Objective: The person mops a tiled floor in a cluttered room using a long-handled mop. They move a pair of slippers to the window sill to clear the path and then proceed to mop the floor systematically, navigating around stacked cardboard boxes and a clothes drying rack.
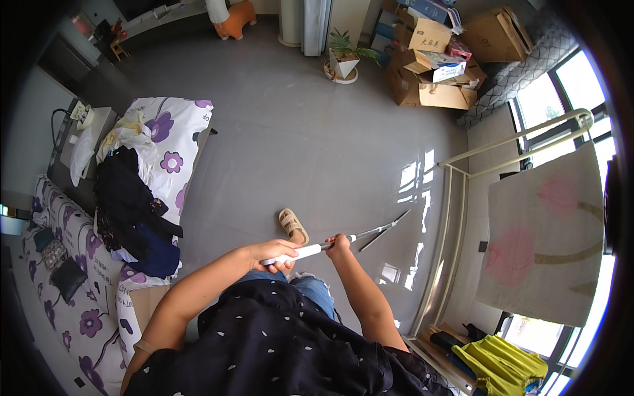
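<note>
A long-handled floor mop or squeegee (pixel 366 234) reaches out to the right in front of me. My left hand (pixel 277 253) is closed around the white grip at its near end. Farther along, my right hand (pixel 339 245) grasps the grey metal pole. The tool's thin dark head (pixel 385 231) slants on the glossy grey floor tiles (pixel 307 138), seen almost edge-on, so its exact kind is unclear. Just beyond my left hand, one foot in a beige sandal (pixel 293 224) stands on the floor.
A flower-print sofa (pixel 172 136) piled with dark clothes (pixel 131 198) stands left. At right, a metal drying rack (pixel 448 237) carries a grey cloth (pixel 540 242). Cardboard boxes (pixel 448 96) are heaped at the back right, near a potted plant (pixel 343 65). An orange animal-shaped stool (pixel 235 21) stands farther back.
</note>
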A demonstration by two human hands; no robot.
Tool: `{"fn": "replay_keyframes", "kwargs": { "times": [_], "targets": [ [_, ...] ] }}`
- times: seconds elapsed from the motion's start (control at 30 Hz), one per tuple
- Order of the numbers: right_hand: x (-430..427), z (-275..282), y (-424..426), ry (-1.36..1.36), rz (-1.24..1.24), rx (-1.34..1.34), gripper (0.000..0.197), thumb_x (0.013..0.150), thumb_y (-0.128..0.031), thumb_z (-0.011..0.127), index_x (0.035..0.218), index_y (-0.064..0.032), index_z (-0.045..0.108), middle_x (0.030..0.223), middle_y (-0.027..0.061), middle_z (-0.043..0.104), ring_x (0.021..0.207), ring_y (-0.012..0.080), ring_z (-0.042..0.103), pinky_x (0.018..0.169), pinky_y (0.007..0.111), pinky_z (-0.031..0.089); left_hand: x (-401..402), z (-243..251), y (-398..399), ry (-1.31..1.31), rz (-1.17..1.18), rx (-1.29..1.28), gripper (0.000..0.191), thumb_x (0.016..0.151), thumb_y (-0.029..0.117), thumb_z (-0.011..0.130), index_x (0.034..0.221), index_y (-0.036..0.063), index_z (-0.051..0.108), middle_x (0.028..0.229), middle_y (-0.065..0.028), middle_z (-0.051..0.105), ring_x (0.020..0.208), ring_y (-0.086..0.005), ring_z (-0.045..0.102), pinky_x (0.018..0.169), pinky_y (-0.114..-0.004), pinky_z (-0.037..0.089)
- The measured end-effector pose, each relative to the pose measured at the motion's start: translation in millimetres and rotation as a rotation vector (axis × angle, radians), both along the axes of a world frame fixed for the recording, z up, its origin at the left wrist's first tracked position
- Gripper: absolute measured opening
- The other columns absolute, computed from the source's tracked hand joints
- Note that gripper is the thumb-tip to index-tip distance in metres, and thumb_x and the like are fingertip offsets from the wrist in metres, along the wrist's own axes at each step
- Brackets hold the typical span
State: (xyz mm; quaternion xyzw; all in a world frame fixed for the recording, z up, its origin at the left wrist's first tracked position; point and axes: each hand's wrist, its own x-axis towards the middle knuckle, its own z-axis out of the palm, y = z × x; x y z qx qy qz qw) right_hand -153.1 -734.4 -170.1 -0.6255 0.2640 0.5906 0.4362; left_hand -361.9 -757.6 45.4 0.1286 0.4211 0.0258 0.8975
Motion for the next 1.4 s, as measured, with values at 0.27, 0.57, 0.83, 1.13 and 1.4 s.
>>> {"fn": "replay_keyframes", "kwargs": {
  "times": [0.27, 0.57, 0.83, 1.13, 1.4],
  "targets": [
    [-3.2, -23.5, 98.4, -0.056, 0.192, -0.225, 0.017, 0.074, 0.001, 0.043, 0.060, -0.0059, 0.036, 0.048, 0.0042, 0.036, 0.041, 0.0152, 0.039, 0.042, 0.026, 0.042, -18.5, -32.8, 103.4, 0.038, -0.018, -0.043, 0.051, 0.086, 0.016, 0.041, 0.134, 0.0149, 0.023, 0.064, -0.0003, 0.045, 0.041, -0.0028, 0.036, 0.031, -0.016, 0.028],
    [-186.6, 29.1, 232.7, -0.010, 0.355, -0.199, 0.008, 0.075, 0.000, 0.040, 0.068, -0.0001, 0.043, 0.056, 0.0138, 0.048, 0.043, 0.0235, 0.047, 0.040, 0.032, 0.042, -157.7, 41.2, 191.2, 0.206, 0.163, -0.005, 0.052, 0.087, 0.016, 0.039, 0.136, 0.0156, 0.020, 0.066, -0.0029, 0.042, 0.040, -0.0020, 0.029, 0.032, -0.016, 0.021],
    [-273.4, 72.8, 330.4, 0.126, 0.541, 0.002, 0.007, 0.075, 0.001, 0.040, 0.068, 0.0022, 0.042, 0.055, 0.0115, 0.042, 0.044, 0.0204, 0.043, 0.041, 0.031, 0.042, -178.8, 83.9, 238.8, 0.455, 0.363, 0.059, 0.054, 0.085, 0.015, 0.041, 0.135, 0.0143, 0.022, 0.064, -0.0001, 0.043, 0.039, -0.0029, 0.030, 0.034, -0.018, 0.024],
    [-232.1, 85.3, 385.4, 0.184, 0.820, 0.160, 0.008, 0.076, -0.001, 0.042, 0.068, 0.0005, 0.042, 0.056, 0.0080, 0.042, 0.043, 0.0180, 0.042, 0.040, 0.031, 0.043, -94.6, 112.5, 282.8, 0.460, 0.448, 0.136, 0.073, 0.072, 0.002, 0.052, 0.136, 0.0122, 0.019, 0.064, -0.0044, 0.046, 0.037, -0.0077, 0.038, 0.034, -0.023, 0.031],
    [-78.1, 69.3, 421.4, 0.143, 0.651, 0.080, 0.004, 0.077, -0.001, 0.043, 0.073, -0.0015, 0.041, 0.058, 0.0070, 0.040, 0.045, 0.0204, 0.042, 0.043, 0.038, 0.045, -18.9, 92.1, 336.6, 0.179, 0.476, 0.054, 0.073, 0.071, 0.003, 0.052, 0.136, 0.0080, 0.018, 0.060, -0.0029, 0.044, 0.035, -0.0057, 0.035, 0.032, -0.019, 0.027]
  ]
}}
